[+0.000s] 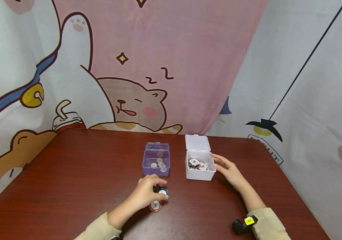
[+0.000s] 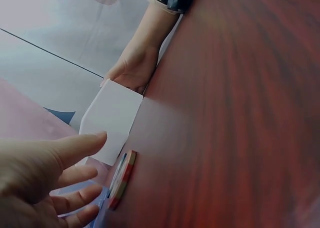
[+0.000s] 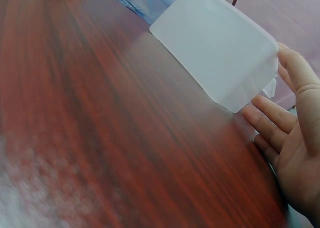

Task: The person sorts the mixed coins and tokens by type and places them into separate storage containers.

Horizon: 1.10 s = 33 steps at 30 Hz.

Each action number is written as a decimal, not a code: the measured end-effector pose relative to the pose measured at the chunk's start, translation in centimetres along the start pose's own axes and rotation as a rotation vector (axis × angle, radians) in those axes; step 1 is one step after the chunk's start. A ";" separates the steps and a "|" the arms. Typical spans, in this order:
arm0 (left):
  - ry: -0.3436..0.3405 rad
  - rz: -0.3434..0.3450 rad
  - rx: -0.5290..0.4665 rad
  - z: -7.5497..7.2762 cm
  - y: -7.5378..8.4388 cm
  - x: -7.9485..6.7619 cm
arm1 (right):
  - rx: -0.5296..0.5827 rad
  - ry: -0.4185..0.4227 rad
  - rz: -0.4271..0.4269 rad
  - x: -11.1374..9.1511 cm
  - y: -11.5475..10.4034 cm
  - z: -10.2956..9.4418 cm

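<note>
My left hand hovers low over the table, thumb and fingers apart around a blue-edged poker chip. Close by, on the wood, lies a red-edged poker chip marked 5. The left wrist view shows a gap between that hand and the red chip. On the other side, my right hand touches the right wall of a white box with its fingers mostly straight. Several poker chips lie inside this box, whose lid stands up at the back.
Left of the white box stands a translucent blue-purple box with its lid raised and several silver coins in it. Both boxes rest on a dark red wooden table. A patterned curtain hangs behind the table's far edge.
</note>
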<state>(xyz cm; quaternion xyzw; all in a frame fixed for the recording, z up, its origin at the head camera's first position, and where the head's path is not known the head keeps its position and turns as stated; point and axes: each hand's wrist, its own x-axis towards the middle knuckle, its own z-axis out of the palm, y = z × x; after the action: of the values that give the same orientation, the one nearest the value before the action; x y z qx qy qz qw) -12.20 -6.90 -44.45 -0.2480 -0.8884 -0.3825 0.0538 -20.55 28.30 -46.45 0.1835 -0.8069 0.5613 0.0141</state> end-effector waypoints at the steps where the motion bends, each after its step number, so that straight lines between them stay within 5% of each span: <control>1: -0.005 -0.008 0.009 0.0 0.0 -0.1 | 0.000 -0.002 -0.004 0.0 0.0 0.0; 8: -0.029 -0.054 0.050 0.4 0.0 -0.2 | 0.012 -0.013 -0.014 -0.1 -0.4 0.0; 33: -0.002 -0.048 0.100 0.5 0.3 -0.1 | -0.007 -0.010 -0.022 0.0 0.1 0.0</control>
<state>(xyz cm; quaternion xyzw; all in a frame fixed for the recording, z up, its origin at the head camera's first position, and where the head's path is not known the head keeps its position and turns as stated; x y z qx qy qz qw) -11.89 -6.41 -44.62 -0.2238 -0.9122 -0.3386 0.0559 -20.54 28.36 -46.50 0.1953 -0.8069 0.5573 0.0167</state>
